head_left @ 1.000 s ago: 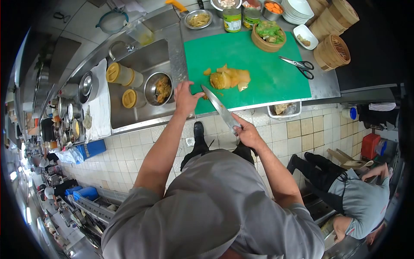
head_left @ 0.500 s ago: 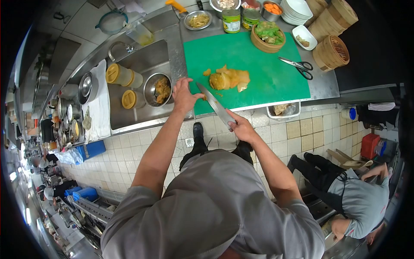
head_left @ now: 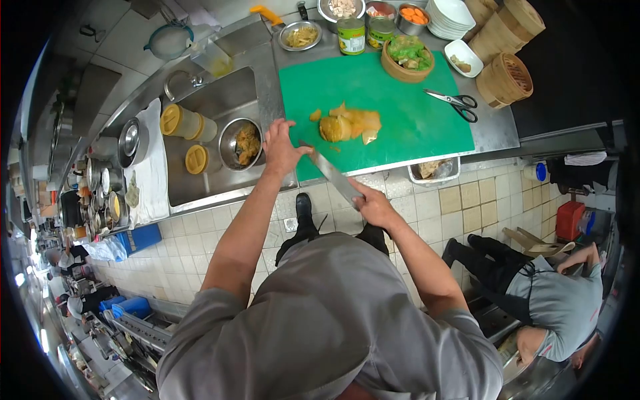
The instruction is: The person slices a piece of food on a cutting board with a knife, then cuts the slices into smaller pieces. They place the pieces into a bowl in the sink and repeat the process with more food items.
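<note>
My right hand (head_left: pixel 373 203) grips a kitchen knife (head_left: pixel 335 175) by its handle at the board's near edge, the blade slanting up and left. My left hand (head_left: pixel 281 148) rests at the left edge of the green cutting board (head_left: pixel 400 123), fingers apart, holding nothing visible. Its thumb points right and meets the blade's tip in this view. Beyond the blade lies a pile of yellow, wet-looking food pieces (head_left: pixel 350 124), with a small loose bit beside it. Left of my left hand, a metal bowl (head_left: pixel 225 143) with brownish food sits in the sink.
Scissors (head_left: pixel 457 101) and a bamboo steamer of greens (head_left: pixel 408 59) lie on the board. Cans (head_left: pixel 351 37), a strainer (head_left: pixel 299 36) and stacked plates (head_left: pixel 453 19) line the back. Yellow-lidded containers (head_left: pixel 196 159) stand in the sink (head_left: pixel 193 187). A co-worker (head_left: pixel 553 293) bends at the right.
The blade's tip has shifted down and left, closer to my left thumb. My left hand stays at the board's edge. The whole view has shifted slightly.
</note>
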Demonstrator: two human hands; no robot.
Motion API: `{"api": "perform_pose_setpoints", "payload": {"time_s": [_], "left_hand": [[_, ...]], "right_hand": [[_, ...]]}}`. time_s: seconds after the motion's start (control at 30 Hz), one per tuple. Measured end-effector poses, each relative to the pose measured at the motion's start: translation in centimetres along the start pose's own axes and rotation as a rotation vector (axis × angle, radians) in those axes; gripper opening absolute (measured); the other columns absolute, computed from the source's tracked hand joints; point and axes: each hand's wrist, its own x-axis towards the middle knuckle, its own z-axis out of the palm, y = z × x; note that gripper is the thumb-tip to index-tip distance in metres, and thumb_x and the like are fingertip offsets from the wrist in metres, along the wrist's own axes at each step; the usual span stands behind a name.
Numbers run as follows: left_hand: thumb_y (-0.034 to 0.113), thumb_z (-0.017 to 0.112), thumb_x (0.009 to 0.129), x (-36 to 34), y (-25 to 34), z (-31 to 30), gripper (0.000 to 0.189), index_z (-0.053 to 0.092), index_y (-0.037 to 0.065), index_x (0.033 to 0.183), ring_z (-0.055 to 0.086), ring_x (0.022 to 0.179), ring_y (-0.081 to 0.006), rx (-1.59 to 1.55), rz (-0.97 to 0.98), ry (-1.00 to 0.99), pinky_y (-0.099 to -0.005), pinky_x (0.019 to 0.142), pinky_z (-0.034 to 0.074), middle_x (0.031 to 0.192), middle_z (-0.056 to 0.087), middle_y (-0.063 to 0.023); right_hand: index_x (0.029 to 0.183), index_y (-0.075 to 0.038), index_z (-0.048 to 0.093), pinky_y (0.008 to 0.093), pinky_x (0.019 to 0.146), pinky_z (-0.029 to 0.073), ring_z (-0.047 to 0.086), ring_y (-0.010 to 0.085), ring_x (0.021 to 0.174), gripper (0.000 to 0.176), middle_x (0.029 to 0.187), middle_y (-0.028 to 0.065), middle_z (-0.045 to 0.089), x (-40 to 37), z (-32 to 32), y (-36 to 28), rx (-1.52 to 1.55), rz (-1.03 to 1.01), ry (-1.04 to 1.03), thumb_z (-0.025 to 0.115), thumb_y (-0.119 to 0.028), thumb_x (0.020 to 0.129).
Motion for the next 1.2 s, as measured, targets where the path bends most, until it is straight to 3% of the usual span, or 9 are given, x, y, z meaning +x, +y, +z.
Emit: {"api": "perform_pose_setpoints", "payload": {"time_s": [0.23, 0.43, 0.53, 0.63, 0.7, 0.8, 0.93, 1.13, 1.2], "left_hand": [[0.024, 0.097, 0.079, -0.1, -1.8, 0.6, 0.081, 0.056, 0.012, 0.147, 0.046, 0.147, -0.0356, -0.082, 0.064, 0.063, -0.0523, 0.118, 0.042, 0.159, 0.048, -0.0121], [0.011, 0.088, 0.086, -3.3, -1.0, 2.3, 0.059, 0.062, 0.006, 0.139, 0.067, 0.122, -0.0407, -0.21, 0.198, -0.099, -0.0483, 0.103, 0.055, 0.136, 0.066, -0.0191], [0.006, 0.086, 0.087, -1.2, -0.5, 4.4, 0.047, 0.068, 0.004, 0.13, 0.071, 0.108, -0.0331, -0.25, 0.158, -0.003, -0.0446, 0.091, 0.059, 0.115, 0.072, -0.0162], [0.003, 0.082, 0.09, 1.5, 0.0, 4.8, 0.036, 0.07, 0.002, 0.124, 0.073, 0.099, -0.0314, -0.297, 0.161, 0.021, -0.0437, 0.086, 0.059, 0.106, 0.074, -0.0144], [0.009, 0.086, 0.089, 3.1, 0.2, 4.7, 0.042, 0.066, 0.001, 0.125, 0.07, 0.102, -0.0314, -0.439, 0.169, 0.096, -0.0439, 0.085, 0.058, 0.111, 0.07, -0.0147], [0.021, 0.09, 0.088, -1.0, 5.7, 0.8, 0.054, 0.061, 0.002, 0.129, 0.063, 0.12, -0.0389, -0.496, 0.093, 0.102, -0.0499, 0.1, 0.052, 0.128, 0.064, -0.0207], [0.029, 0.095, 0.082, 0.3, 3.2, 4.4, 0.068, 0.057, 0.003, 0.131, 0.055, 0.127, -0.042, -0.39, 0.151, 0.246, -0.0509, 0.109, 0.046, 0.132, 0.059, -0.0204], [0.032, 0.086, 0.091, 2.1, 1.7, 4.1, 0.063, 0.057, 0.006, 0.141, 0.048, 0.141, -0.0413, -0.138, 0.028, 0.157, -0.0535, 0.119, 0.038, 0.147, 0.055, -0.0188], [0.043, 0.074, 0.1, 3.0, 1.8, 5.0, 0.072, 0.05, 0.01, 0.159, 0.036, 0.158, -0.0399, 0.03, 0.354, 0.164, -0.0579, 0.129, 0.027, 0.167, 0.044, -0.0172]], "right_hand": [[0.164, -0.018, 0.052, 0.0356, 0.099, 0.057, 0.073, 0.0253, 0.108, 0.059, 0.142, 0.0187, 0.072, -5.5, -2.3, 2.1, 0.102, 0.033, -0.052, 0.061, -0.004, 0.108], [0.166, -0.014, 0.05, 0.0302, 0.087, 0.058, 0.065, 0.0122, 0.094, 0.059, 0.135, 0.0116, 0.073, -8.5, -7.2, -0.2, 0.281, 0.155, 0.061, 0.06, -0.002, 0.109], [0.166, -0.015, 0.05, 0.0297, 0.087, 0.058, 0.063, 0.0109, 0.093, 0.059, 0.132, 0.0108, 0.073, -8.3, -8.0, 0.0, 0.221, 0.12, 0.125, 0.061, -0.001, 0.109], [0.164, -0.012, 0.05, 0.0408, 0.093, 0.059, 0.074, 0.0283, 0.102, 0.059, 0.134, 0.0218, 0.074, -7.0, -6.9, -0.4, 0.034, -0.027, 0.228, 0.06, -0.004, 0.107], [0.162, -0.01, 0.05, 0.0533, 0.101, 0.055, 0.07, 0.0507, 0.111, 0.06, 0.128, 0.0356, 0.07, -6.1, -6.3, -3.5, -0.164, -0.16, 0.289, 0.056, -0.006, 0.102], [0.162, -0.011, 0.05, 0.0554, 0.099, 0.055, 0.07, 0.0524, 0.108, 0.061, 0.12, 0.0369, 0.071, -4.3, -4.9, -8.3, -0.181, 0.02, 0.217, 0.055, -0.006, 0.101], [0.16, -0.01, 0.052, 0.0564, 0.097, 0.055, 0.07, 0.0518, 0.108, 0.059, 0.117, 0.0375, 0.071, -2.6, -3.8, -8.1, -0.182, 0.047, 0.164, 0.054, -0.008, 0.101], [0.156, -0.004, 0.055, 0.0412, 0.1, 0.056, 0.074, 0.0322, 0.111, 0.055, 0.124, 0.0234, 0.077, -7.2, -7.2, -3.7, -0.052, 0.023, 0.238, 0.058, 0.001, 0.102], [0.154, -0.004, 0.057, 0.0432, 0.099, 0.057, 0.075, 0.0358, 0.111, 0.053, 0.123, 0.0263, 0.076, -8.6, -8.7, -2.1, -0.018, 0.068, 0.305, 0.059, -0.001, 0.101]]}}
